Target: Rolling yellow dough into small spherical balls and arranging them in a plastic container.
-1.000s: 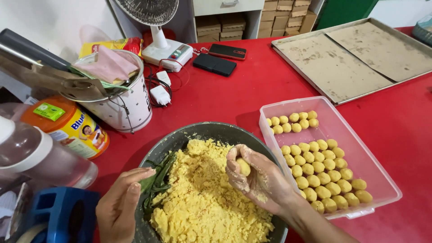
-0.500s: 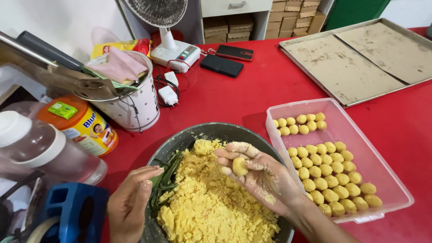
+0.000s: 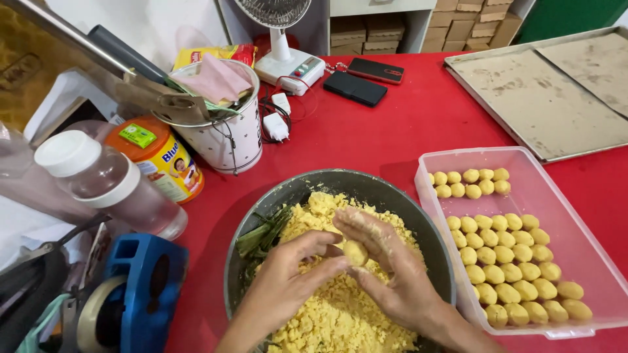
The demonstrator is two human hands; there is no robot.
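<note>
Here the left hand [image 3: 288, 278] and right hand [image 3: 386, 268] are cupped together on a small dough ball [image 3: 355, 252] over the metal bowl [image 3: 366, 186] of yellow crumbly dough [image 3: 340, 314]. The clear plastic tray [image 3: 523, 163] just right of the bowl holds several rows of finished balls [image 3: 507, 255], with one bare band between rows; judging by the dough left, much remains. Open red table [image 3: 392, 131] lies beyond the bowl, while a jar [image 3: 157, 160] and tape dispenser [image 3: 140, 287] crowd the left edge.
</note>
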